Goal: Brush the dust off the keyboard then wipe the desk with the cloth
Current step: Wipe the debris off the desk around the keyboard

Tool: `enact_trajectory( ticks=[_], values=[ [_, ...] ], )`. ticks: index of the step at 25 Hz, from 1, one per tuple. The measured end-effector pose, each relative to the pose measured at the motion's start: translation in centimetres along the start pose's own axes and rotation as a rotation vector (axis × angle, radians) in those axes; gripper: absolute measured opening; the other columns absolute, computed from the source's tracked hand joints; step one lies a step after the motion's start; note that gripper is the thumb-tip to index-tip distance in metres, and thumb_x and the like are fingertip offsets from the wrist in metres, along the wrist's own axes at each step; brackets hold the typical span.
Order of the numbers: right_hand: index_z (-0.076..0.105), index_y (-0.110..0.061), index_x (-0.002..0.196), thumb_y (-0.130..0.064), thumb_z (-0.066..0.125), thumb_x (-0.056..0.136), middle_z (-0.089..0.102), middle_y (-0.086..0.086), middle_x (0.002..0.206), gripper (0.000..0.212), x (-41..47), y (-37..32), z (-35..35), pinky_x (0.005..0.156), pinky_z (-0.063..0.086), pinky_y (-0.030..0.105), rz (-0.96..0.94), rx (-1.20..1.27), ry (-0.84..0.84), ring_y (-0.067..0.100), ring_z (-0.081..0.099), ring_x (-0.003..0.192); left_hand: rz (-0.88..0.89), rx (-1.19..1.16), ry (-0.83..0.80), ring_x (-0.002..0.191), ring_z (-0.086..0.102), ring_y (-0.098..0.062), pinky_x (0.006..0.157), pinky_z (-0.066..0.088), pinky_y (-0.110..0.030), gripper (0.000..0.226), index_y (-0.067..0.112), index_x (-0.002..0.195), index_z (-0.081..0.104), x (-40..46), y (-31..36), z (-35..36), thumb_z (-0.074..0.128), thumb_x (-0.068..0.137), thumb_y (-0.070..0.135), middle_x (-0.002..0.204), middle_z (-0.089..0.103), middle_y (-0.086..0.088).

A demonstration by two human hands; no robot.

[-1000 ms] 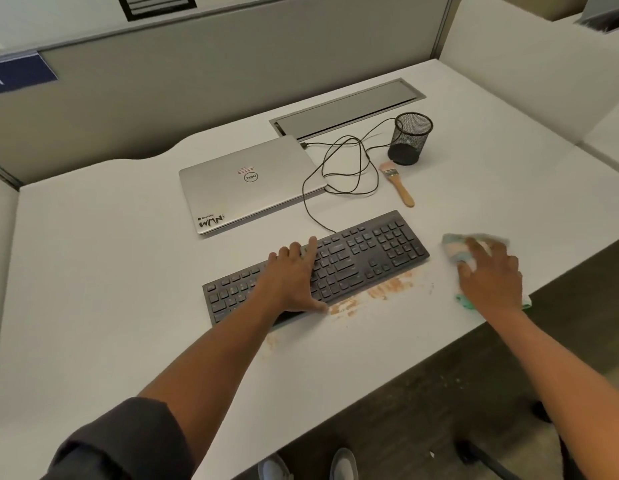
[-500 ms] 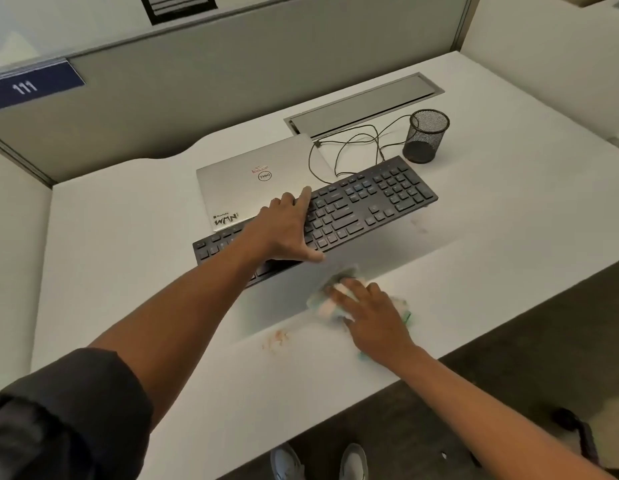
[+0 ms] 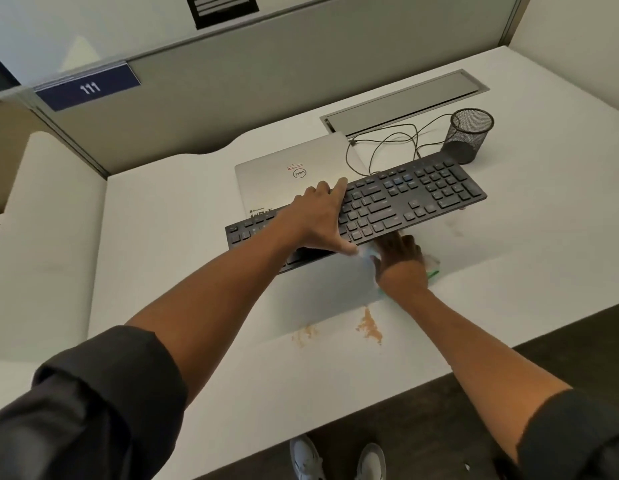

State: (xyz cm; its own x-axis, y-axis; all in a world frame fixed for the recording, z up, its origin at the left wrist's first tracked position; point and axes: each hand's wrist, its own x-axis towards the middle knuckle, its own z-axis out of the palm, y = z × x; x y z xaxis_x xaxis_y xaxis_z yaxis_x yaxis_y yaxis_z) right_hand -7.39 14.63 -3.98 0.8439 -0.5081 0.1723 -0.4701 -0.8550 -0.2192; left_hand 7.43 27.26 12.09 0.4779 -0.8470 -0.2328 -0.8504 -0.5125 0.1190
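Head view: black keyboard [image 3: 387, 206] tilted up in left hand's [image 3: 318, 216] grip, right hand [image 3: 400, 261] flat on pale cloth [image 3: 431, 263].

A black full-size keyboard [image 3: 387, 202] sits centre-right in the frame, raised off the white desk [image 3: 197, 341] with its near edge tilted up. A pale cloth [image 3: 431, 265] with a green edge lies flat on the desk just below the keyboard's near edge, mostly hidden. Orange-brown dust smears [image 3: 368, 327] mark the desk lower centre.
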Motion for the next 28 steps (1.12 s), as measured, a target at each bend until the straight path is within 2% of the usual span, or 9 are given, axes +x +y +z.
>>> enact_trajectory(
  ticks=[2,6,8,10,13,15,19,24,28],
  values=[
    [0.064,-0.015,0.125,-0.020,0.075,0.081,0.063,0.016,0.125,0.046,-1.2,-4.5,0.7,0.083,0.050,0.047,-0.096,0.118,-0.001,0.042,0.058,0.104,-0.004,-0.009,0.004,0.123,0.047,-0.036,0.100,0.046,-0.049,0.135,0.021,0.157,0.007,0.6,0.0,-0.5,0.076,0.057,0.080,0.139,0.043,-0.018],
    [0.057,-0.025,0.136,-0.019,0.067,0.084,0.058,0.005,0.136,0.053,-6.6,-6.9,0.4,0.086,0.050,0.042,-0.402,0.239,-0.075,0.033,0.057,0.103,0.000,-0.018,0.013,0.121,0.046,-0.035,0.100,0.046,-0.049,0.132,0.021,0.155,0.009,1.6,-0.5,-1.1,0.076,0.057,0.079,0.136,0.044,-0.018],
    [0.054,-0.022,0.139,-0.013,0.067,0.086,0.056,0.008,0.139,0.055,-6.8,-2.4,-0.8,0.086,0.052,0.043,-0.278,0.252,0.068,0.033,0.056,0.104,0.002,-0.028,0.020,0.122,0.045,-0.035,0.100,0.046,-0.049,0.132,0.022,0.155,0.008,2.1,-1.0,-1.5,0.076,0.057,0.079,0.137,0.043,-0.019],
    [0.049,-0.020,0.144,-0.010,0.064,0.090,0.050,0.012,0.144,0.057,-5.7,4.5,-2.1,0.085,0.051,0.046,-0.004,0.147,0.181,0.038,0.055,0.106,-0.009,-0.037,0.026,0.123,0.045,-0.035,0.101,0.045,-0.048,0.132,0.023,0.156,0.008,2.6,-1.6,-2.1,0.077,0.058,0.077,0.138,0.043,-0.019],
    [0.046,-0.012,0.145,-0.016,0.057,0.095,0.043,0.022,0.146,0.051,-2.6,13.7,-4.2,0.087,0.045,0.051,0.412,-0.025,0.192,0.047,0.051,0.108,-0.026,-0.052,0.021,0.124,0.044,-0.035,0.102,0.045,-0.049,0.132,0.024,0.156,0.008,3.0,-2.3,-2.5,0.078,0.058,0.077,0.140,0.042,-0.018],
    [0.044,-0.011,0.145,-0.018,0.056,0.096,0.038,0.024,0.146,0.051,-0.2,15.3,-4.4,0.093,0.041,0.052,0.561,-0.042,0.131,0.049,0.045,0.114,-0.036,-0.052,0.016,0.127,0.043,-0.035,0.104,0.044,-0.049,0.133,0.023,0.157,0.007,3.3,-2.7,-2.3,0.078,0.059,0.076,0.141,0.042,-0.018],
    [0.050,-0.013,0.140,-0.018,0.059,0.091,0.043,0.021,0.141,0.049,1.9,9.8,-3.5,0.087,0.044,0.048,0.516,-0.065,0.054,0.046,0.048,0.112,-0.050,-0.057,-0.002,0.131,0.041,-0.036,0.106,0.043,-0.050,0.133,0.024,0.158,0.005,3.5,-3.7,-2.2,0.079,0.060,0.076,0.145,0.040,-0.019],
    [0.060,-0.012,0.131,-0.024,0.054,0.099,0.055,0.014,0.129,0.035,0.9,0.7,-2.4,0.090,0.046,0.041,-0.007,0.259,-0.054,0.033,0.049,0.109,-0.046,-0.059,-0.021,0.125,0.045,-0.034,0.103,0.045,-0.047,0.132,0.023,0.156,0.009,4.1,-4.0,-3.6,0.080,0.058,0.074,0.140,0.043,-0.018],
    [0.067,-0.006,0.114,-0.037,0.048,0.099,0.058,0.020,0.115,0.039,4.4,2.3,-0.7,0.083,0.039,0.039,0.346,-0.018,-0.034,0.035,0.047,0.103,-0.041,-0.063,-0.008,0.123,0.046,-0.035,0.102,0.046,-0.048,0.131,0.020,0.157,0.009,3.5,-4.3,-3.2,0.080,0.060,0.073,0.138,0.043,-0.018]
  ],
)
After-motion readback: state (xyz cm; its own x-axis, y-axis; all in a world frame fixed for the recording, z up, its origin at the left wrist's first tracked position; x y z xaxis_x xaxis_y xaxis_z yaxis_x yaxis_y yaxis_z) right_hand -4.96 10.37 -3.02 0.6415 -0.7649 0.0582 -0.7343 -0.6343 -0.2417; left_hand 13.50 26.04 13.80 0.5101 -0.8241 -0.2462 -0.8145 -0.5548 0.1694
